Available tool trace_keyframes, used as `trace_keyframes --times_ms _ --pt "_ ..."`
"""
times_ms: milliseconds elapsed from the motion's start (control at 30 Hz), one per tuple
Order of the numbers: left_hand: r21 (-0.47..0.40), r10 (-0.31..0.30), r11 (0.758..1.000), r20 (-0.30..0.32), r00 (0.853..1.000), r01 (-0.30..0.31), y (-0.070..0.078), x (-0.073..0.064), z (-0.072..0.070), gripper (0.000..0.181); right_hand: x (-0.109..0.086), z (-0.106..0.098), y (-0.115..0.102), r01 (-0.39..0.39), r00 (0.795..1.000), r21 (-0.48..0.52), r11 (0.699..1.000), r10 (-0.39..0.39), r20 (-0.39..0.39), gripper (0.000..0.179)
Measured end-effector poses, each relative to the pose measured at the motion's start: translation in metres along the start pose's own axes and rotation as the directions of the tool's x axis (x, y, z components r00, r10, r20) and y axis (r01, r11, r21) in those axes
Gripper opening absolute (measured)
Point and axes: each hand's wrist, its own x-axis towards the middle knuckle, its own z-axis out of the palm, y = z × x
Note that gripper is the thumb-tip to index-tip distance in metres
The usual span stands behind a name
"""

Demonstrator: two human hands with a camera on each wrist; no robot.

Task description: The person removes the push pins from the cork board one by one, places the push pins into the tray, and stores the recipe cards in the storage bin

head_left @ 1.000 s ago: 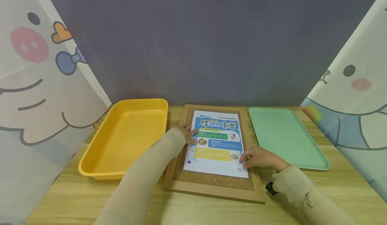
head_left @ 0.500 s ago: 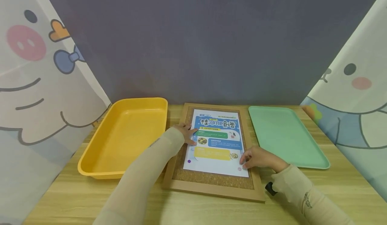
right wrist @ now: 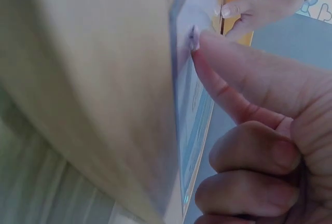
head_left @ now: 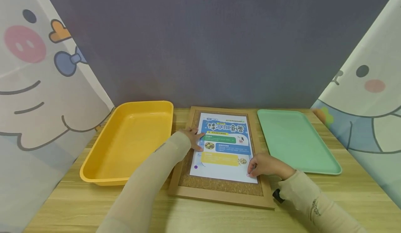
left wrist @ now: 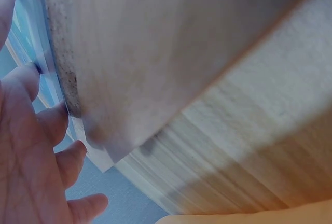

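Observation:
A poster (head_left: 219,174) with blue, green and yellow panels lies on a wood-framed corkboard (head_left: 220,187). My left hand (head_left: 193,138) rests with spread fingers at the poster's left edge; in the left wrist view its fingers (left wrist: 70,164) reach over the board's side. At the poster's lower right corner, my right hand (head_left: 269,165) pinches a small pale pink pushpin (right wrist: 194,38) between thumb and index finger. The other fingers are curled in. Whether the pin's point is in the cork is hidden. A purple pushpin (head_left: 195,167) sits at the lower left corner.
To the board's left stands a deep yellow tray (head_left: 108,156). A flat light green tray (head_left: 297,139) lies to its right. Both are on the wood-grain table (head_left: 200,220), with a dark grey panel (head_left: 200,45) upright behind them.
My right thumb and index finger, apart beside the pink pushpin before, have come together on it, and the hand has moved slightly. The left hand has stayed in place.

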Motion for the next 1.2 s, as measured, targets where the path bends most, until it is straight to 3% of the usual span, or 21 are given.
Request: trace_keyframes --times_ms 300,933,1200 --pt "0.01 -0.02 1.0 -0.006 1.0 0.02 0.0015 -0.0003 0.0011 0.084 0.0021 0.0033 -0.0051 -0.036 0.999 -0.082 0.996 0.036 0.006 0.016" --pt "-0.018 -0.024 1.0 -0.012 1.0 0.023 0.0014 -0.0008 -0.0004 0.086 0.0061 0.0016 -0.0076 -0.072 0.994 -0.042 0.997 0.075 0.084 0.018" --pt "-0.019 -0.03 0.999 0.004 1.0 0.03 0.002 -0.0008 -0.0011 0.086 0.006 -0.0006 -0.0056 -0.026 0.994 -0.034 0.999 0.029 0.102 0.017"
